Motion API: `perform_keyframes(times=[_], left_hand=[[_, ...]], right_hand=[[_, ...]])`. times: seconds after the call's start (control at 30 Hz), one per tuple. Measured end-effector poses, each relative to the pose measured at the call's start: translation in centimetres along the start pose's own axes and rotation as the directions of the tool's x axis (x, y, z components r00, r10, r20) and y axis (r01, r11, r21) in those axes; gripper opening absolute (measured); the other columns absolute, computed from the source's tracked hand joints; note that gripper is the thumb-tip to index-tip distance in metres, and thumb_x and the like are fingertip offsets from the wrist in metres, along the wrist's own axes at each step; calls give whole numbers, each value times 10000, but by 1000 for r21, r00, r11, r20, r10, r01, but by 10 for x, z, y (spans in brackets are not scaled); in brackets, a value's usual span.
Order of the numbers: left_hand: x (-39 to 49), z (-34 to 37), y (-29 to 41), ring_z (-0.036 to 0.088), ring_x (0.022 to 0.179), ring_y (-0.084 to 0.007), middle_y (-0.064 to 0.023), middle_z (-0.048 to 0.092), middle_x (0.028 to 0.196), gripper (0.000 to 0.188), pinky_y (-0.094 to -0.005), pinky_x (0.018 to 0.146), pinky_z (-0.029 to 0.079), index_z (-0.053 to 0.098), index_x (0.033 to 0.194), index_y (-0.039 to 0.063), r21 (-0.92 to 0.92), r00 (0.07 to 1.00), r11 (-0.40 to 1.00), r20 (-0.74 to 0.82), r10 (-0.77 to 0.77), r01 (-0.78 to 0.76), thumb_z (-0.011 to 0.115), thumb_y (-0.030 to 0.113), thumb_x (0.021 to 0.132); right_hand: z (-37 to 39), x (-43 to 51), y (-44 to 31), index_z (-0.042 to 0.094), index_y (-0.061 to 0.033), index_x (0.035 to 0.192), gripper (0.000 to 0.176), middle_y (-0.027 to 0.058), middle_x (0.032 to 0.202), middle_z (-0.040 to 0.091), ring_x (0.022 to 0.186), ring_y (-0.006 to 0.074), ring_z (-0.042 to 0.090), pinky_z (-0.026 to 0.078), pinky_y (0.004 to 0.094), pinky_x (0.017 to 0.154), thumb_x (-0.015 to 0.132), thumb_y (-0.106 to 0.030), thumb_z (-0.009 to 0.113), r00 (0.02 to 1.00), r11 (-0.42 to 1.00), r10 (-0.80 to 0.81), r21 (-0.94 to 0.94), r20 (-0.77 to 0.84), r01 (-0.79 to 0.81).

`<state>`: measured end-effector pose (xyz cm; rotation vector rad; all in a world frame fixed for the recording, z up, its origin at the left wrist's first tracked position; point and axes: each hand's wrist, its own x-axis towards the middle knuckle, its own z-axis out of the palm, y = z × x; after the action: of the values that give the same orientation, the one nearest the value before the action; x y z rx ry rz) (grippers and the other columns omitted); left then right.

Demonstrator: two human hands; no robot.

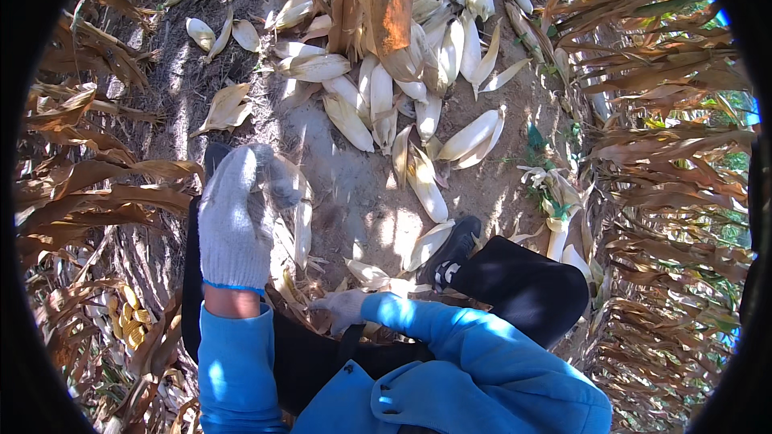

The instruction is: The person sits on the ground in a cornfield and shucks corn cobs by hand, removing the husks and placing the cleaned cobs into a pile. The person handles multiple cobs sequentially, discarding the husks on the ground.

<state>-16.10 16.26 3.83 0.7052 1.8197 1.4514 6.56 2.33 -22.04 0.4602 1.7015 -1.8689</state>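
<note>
My left hand (238,211), in a whitish knit glove with a blue cuff edge, is raised over my left leg. Its fingers are curled and blurred, and whether they grip anything is unclear. Just beside the fingertips is a strip of pale corn husk (303,223). Low between my legs, my gloved right hand (342,308) is close to dry husk leaves (289,295); its fingers are partly lost in shadow. Beyond my hands, a heap of corn ears in pale husks (383,99) lies on bare soil. One husked-over ear (427,187) points towards my right shoe (452,250).
A bundle of dry brown corn leaves (383,3) overhangs the heap. Dry cornstalks line the left (102,187) and right (657,187). Several bare yellow cobs (129,319) are piled at lower left. Loose husks (226,108) lie on the soil.
</note>
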Motion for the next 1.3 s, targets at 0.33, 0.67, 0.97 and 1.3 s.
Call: perform_keyframes(times=[0.33,0.67,0.97,1.3], left_hand=[[-10,12,25,645,804,-172,-88,649,904,229,-308,761,543,617,1125,-19,145,997,989,71,7,-18,543,132,969],[-3,34,7,625,738,-166,-83,641,876,260,-328,659,555,609,1107,3,-441,920,810,123,-372,386,512,233,1034],[-17,25,-43,627,838,-156,-87,667,977,415,-312,758,516,605,1143,-22,-142,951,943,113,-287,301,700,310,912],[-125,45,-80,676,964,-228,-136,677,1089,370,-336,827,562,599,1199,-16,-519,818,638,439,-372,569,722,160,898]], right_hand=[[-237,-122,103,540,-25,1280,697,218,1148,671,1089,393,638,509,459,940,738,-375,802,154,752,420,248,-894,-610],[-185,-62,146,689,-10,1058,482,148,1002,719,959,276,686,536,363,832,753,-361,813,593,852,500,480,-631,-209],[-148,-111,-29,530,-1,1296,667,119,1090,677,947,192,641,518,334,846,766,-294,810,682,894,158,397,-714,208],[-75,-192,-142,444,-53,1412,771,197,1290,570,1203,296,578,472,385,1002,783,-328,795,482,953,-303,-268,-822,142]])
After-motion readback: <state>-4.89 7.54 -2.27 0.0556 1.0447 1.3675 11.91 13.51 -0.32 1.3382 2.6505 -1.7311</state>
